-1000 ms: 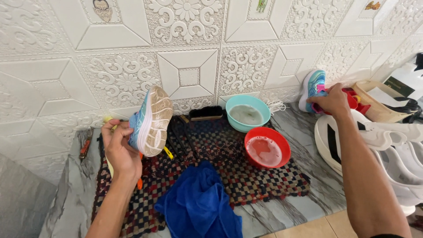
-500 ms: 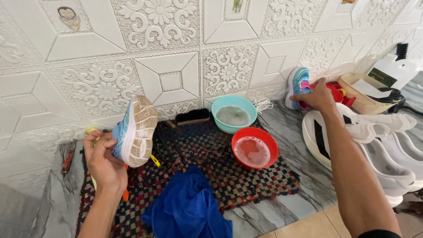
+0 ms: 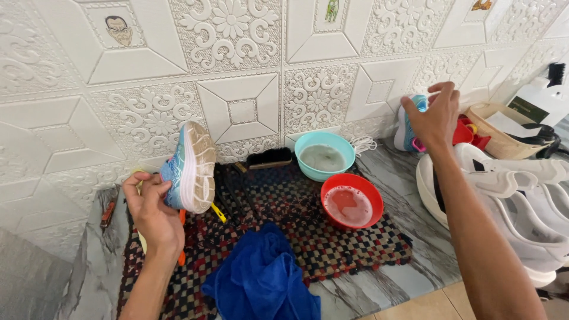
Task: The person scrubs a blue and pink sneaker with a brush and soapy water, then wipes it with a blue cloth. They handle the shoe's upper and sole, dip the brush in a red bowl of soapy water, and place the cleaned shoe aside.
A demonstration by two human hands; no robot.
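Note:
My left hand (image 3: 152,208) grips a small blue child's shoe (image 3: 191,167) by its upper, with the tan and white sole turned toward me, held above the woven mat (image 3: 308,237). My right hand (image 3: 435,115) is stretched out to the far right, fingers spread, just off a second small blue shoe (image 3: 408,124) that stands on its heel against the white embossed wall. That shoe has a pink tab. The hand hides part of it.
On the mat stand a teal bowl (image 3: 325,156) of cloudy water and a red bowl (image 3: 352,201) of soapy water. A black brush (image 3: 269,158) lies by the wall. A blue cloth (image 3: 261,278) is heaped in front. White sneakers (image 3: 504,195) and a basket (image 3: 498,127) crowd the right.
My right hand has let go of the second blue shoe and spread its fingers beside it. My left hand still holds its shoe, a little lower. The view has shifted.

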